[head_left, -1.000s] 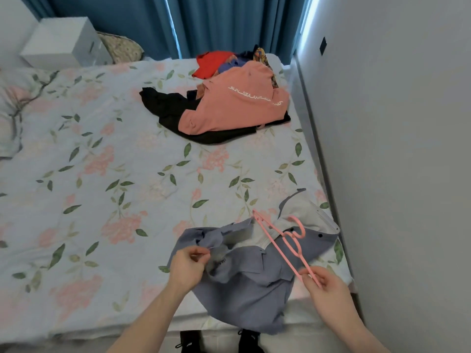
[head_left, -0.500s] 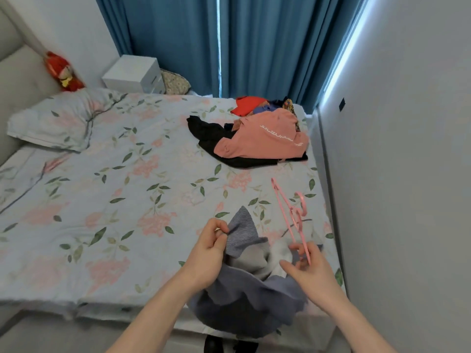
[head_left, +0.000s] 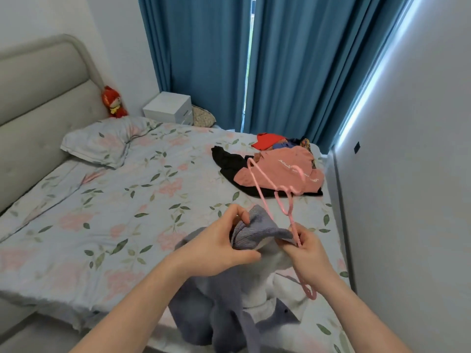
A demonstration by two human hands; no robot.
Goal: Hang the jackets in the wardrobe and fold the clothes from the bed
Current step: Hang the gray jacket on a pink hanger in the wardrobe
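A grey-blue jacket (head_left: 219, 307) with a pale lining hangs lifted over the bed's near right corner. My left hand (head_left: 216, 247) grips a bunched part of its upper edge. My right hand (head_left: 309, 256) pinches the jacket's cloth together with a pink plastic hanger (head_left: 270, 184), which slants up and away over the bed. A pile of clothes lies at the far right of the bed: a salmon-pink top (head_left: 283, 169) over a black garment (head_left: 226, 159), with a red piece (head_left: 267, 141) behind.
The bed (head_left: 102, 212) has a floral cover and a pillow (head_left: 102, 141) by the grey headboard (head_left: 38, 103). A white wall (head_left: 420, 174) runs close along the right. Blue curtains (head_left: 204, 59), a white nightstand (head_left: 169, 108) and a red doll (head_left: 112, 101) stand beyond.
Both hands have lifted the jacket off the bed and come closer together. The hanger has swung up. The view has tilted upward, showing the headboard and curtains.
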